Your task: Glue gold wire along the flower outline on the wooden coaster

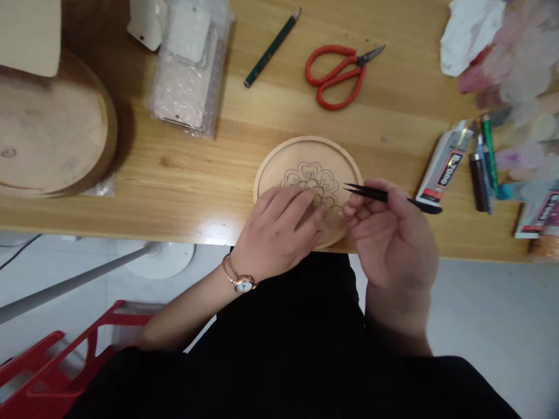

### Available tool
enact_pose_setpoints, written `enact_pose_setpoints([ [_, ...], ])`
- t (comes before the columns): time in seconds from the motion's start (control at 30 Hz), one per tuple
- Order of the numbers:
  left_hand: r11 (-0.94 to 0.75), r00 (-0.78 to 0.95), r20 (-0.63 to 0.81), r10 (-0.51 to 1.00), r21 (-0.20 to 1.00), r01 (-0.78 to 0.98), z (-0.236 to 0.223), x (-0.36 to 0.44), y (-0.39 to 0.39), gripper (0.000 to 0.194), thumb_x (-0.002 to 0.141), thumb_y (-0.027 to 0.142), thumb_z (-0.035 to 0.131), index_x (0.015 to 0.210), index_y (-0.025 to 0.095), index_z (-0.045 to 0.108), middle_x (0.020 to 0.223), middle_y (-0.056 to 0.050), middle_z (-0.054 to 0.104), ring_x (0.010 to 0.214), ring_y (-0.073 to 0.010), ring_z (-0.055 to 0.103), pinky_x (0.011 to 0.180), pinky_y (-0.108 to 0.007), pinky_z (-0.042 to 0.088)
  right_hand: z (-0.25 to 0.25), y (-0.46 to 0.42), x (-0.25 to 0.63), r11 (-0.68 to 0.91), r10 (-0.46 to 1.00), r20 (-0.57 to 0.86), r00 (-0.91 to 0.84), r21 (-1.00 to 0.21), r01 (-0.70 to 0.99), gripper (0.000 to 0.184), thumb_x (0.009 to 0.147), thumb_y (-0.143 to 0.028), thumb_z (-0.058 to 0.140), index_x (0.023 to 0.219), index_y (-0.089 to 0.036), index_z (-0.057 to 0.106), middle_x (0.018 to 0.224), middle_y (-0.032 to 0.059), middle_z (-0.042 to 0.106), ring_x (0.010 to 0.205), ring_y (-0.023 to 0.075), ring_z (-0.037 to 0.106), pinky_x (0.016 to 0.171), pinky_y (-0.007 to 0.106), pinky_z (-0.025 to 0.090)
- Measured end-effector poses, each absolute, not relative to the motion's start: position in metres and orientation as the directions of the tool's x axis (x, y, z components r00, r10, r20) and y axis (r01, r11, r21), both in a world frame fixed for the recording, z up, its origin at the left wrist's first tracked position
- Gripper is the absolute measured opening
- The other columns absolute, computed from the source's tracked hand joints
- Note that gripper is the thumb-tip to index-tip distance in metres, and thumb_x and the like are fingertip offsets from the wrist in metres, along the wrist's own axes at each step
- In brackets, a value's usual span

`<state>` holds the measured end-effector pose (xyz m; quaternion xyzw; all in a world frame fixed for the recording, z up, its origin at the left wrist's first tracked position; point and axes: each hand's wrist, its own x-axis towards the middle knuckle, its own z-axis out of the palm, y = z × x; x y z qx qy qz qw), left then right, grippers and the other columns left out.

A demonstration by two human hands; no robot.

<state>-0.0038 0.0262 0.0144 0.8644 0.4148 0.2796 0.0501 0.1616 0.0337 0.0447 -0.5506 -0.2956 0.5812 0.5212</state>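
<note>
A round wooden plate point(263, 174) with a raised rim lies at the table's front edge. A flower outline point(311, 171) is drawn in dark line on its face. My left hand point(279, 230) rests over the plate's lower left, fingers curled and closed on thin bent wire point(328, 205) looped like petals. The fingers partly hide the wire and the drawing. My right hand point(388, 233), palm turned up, grips black tweezers point(375, 194) whose tips point left over the plate, slightly apart. Its fingertips are by the wire's free end; whether they pinch it I cannot tell.
Red-handled scissors point(336, 75) and a dark green pencil point(273, 48) lie beyond the plate. Bubble-wrapped cards point(187, 70) and a large round wooden piece point(102, 122) are at left. A glue tube point(444, 166), pens point(484, 163) and crumpled tissue point(469, 32) are at right.
</note>
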Motion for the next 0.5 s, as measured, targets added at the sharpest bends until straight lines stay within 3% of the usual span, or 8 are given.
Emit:
enact_pose_setpoints([
  [0.13, -0.65, 0.509, 0.425, 0.748, 0.316, 0.691, 0.0153, -0.0032, 0.0262, 0.024, 0.089, 0.028, 0.058, 0.106, 0.012, 0.066, 0.114, -0.012, 0.067, 0.106, -0.0281, 0.06, 0.09, -0.042, 0.051, 0.0436, 0.0324, 0.1629, -0.337, 0.906, -0.409, 0.105, -0.85, -0.405, 0.012, 0.083, -0.031, 0.061, 0.086, -0.024, 0.071, 0.068, -0.0032, 0.064, 0.066, 0.008, 0.062, 0.063, 0.02, 0.057],
  [0.23, -0.65, 0.511, 0.423, 0.748, 0.316, 0.691, 0.0163, -0.0028, 0.0264, 0.024, 0.088, 0.027, 0.06, 0.104, 0.011, 0.066, 0.113, -0.013, 0.067, 0.106, -0.0285, 0.06, 0.091, -0.042, 0.051, 0.0437, 0.0316, 0.1611, -0.252, 0.931, -0.319, 0.175, -0.912, -0.323, 0.011, 0.084, -0.029, 0.063, 0.088, -0.024, 0.072, 0.071, -0.0029, 0.067, 0.067, 0.0084, 0.064, 0.063, 0.02, 0.058],
  [0.37, -0.647, 0.512, 0.417, 0.75, 0.309, 0.697, 0.0164, -0.0023, 0.0262, 0.025, 0.086, 0.024, 0.062, 0.106, 0.011, 0.065, 0.113, -0.013, 0.067, 0.107, -0.0281, 0.059, 0.092, -0.042, 0.05, 0.0467, 0.0279, 0.1616, -0.138, 0.961, -0.11, 0.255, -0.986, 0.096, 0.014, 0.084, -0.024, 0.066, 0.097, -0.025, 0.072, 0.08, -0.0024, 0.071, 0.071, 0.011, 0.068, 0.067, 0.025, 0.059],
  [0.5, -0.653, 0.513, 0.43, 0.743, 0.299, 0.696, 0.0157, -0.0016, 0.0259, 0.025, 0.085, 0.022, 0.063, 0.106, 0.01, 0.065, 0.113, -0.013, 0.066, 0.107, -0.0276, 0.06, 0.092, -0.041, 0.05, 0.0505, 0.0244, 0.1684, 0.034, 0.991, 0.098, 0.092, -0.846, 0.533, 0.019, 0.081, -0.016, 0.068, 0.098, -0.025, 0.072, 0.09, -0.0007, 0.072, 0.084, 0.0135, 0.068, 0.078, 0.029, 0.057],
])
